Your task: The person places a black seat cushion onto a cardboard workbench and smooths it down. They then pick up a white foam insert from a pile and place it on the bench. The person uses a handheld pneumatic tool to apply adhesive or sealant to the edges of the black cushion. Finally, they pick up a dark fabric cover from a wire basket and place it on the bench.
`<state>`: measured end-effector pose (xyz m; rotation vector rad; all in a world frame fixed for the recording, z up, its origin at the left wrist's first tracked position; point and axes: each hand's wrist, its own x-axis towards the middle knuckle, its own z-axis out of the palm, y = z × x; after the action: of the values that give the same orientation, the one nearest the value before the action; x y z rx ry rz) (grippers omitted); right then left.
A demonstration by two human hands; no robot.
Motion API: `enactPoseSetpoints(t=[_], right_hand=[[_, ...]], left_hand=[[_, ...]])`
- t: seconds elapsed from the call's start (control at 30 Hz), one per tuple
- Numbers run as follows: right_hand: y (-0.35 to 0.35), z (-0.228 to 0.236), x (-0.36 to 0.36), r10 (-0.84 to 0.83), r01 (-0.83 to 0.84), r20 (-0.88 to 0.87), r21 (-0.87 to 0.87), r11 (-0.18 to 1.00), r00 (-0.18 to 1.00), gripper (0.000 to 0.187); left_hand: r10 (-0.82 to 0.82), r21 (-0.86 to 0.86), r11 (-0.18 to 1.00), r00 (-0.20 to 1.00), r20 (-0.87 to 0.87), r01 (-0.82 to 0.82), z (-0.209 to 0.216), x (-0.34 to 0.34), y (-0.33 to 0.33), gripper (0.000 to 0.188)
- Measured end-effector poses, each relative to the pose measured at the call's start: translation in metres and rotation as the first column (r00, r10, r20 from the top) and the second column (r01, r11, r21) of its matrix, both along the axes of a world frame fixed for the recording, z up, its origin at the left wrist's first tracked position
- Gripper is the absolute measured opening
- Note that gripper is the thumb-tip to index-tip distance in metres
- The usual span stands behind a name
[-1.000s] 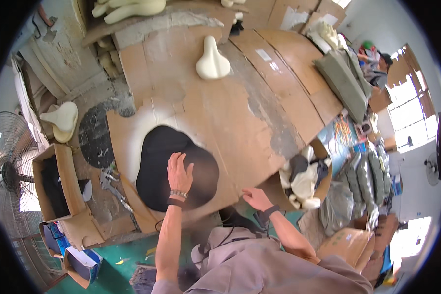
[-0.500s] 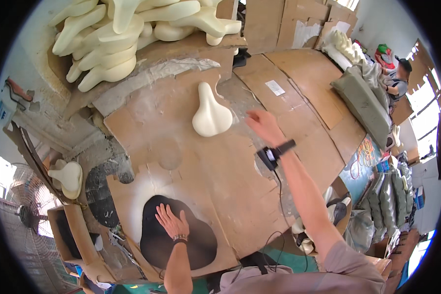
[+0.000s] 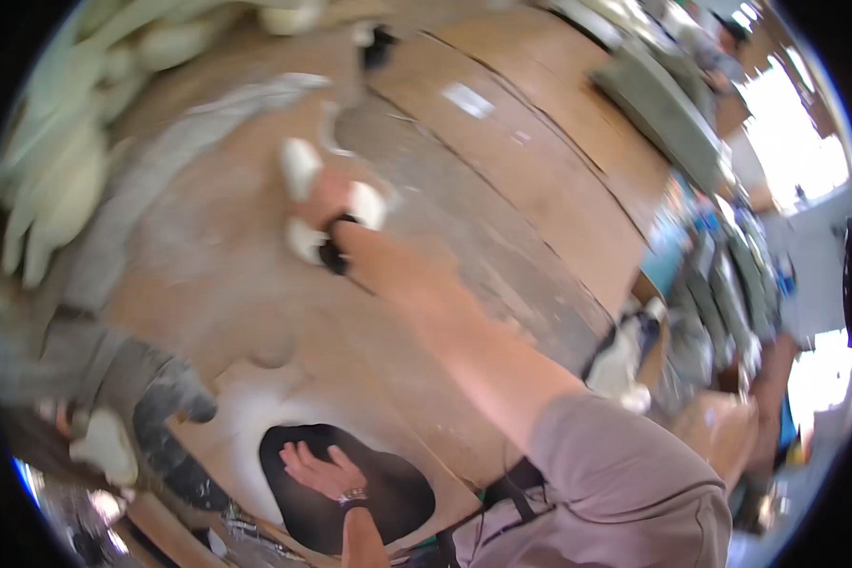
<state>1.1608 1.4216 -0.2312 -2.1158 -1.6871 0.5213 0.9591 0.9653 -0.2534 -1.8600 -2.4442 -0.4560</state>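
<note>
My left hand (image 3: 324, 470) lies flat with its fingers spread on a black saddle-shaped sheet (image 3: 393, 492), near the front edge of the cardboard-covered table. Farther off, my right hand (image 3: 328, 197) is over the middle of a cream foam bicycle saddle (image 3: 300, 163). The saddle's narrow nose shows beyond the hand and its wide end shows on both sides of the wrist. Blur smears the right fingers, so how they sit on the foam cannot be made out. A dark band with a small black box circles my right wrist.
Cream foam saddles (image 3: 57, 180) are heaped at the far left. Another pale saddle (image 3: 106, 447) stands at the near left. Brown cardboard (image 3: 502, 161) covers the surface at the back right. Silvery-grey packs (image 3: 715, 270) are stacked at the right, and another person (image 3: 710, 47) sits beyond.
My right hand has moved left onto the foam saddle from beside it. The whole view has shifted and blurred. My left hand stays on the black sheet.
</note>
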Motion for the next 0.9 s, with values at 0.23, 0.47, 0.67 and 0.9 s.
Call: enactPoseSetpoints(t=[0.23, 0.47, 0.67, 0.9], right_hand=[[-0.130, 0.043, -0.016, 0.164, -0.074, -0.112, 0.562, 0.824, 0.980, 0.085], [-0.414, 0.114, 0.115, 0.229, -0.101, -0.250, 0.440, 0.892, 0.941, 0.087], [-0.577, 0.143, 0.275, -0.242, 0.192, 0.098, 0.367, 0.910, 0.965, 0.089], [-0.690, 0.093, 0.293, -0.283, 0.258, 0.307, 0.120, 0.959, 0.909, 0.089]], left_hand=[[0.048, 0.117, 0.993, 0.990, -0.132, -0.033, -0.030, -0.018, -0.014, 0.055], [-0.031, 0.196, 0.978, 0.985, -0.170, 0.065, -0.050, -0.029, -0.018, 0.054], [-0.003, 0.203, 0.979, 0.998, -0.066, 0.016, -0.054, -0.036, -0.016, 0.058], [-0.100, 0.257, 0.965, 0.821, 0.562, -0.058, -0.044, -0.045, -0.008, 0.067]])
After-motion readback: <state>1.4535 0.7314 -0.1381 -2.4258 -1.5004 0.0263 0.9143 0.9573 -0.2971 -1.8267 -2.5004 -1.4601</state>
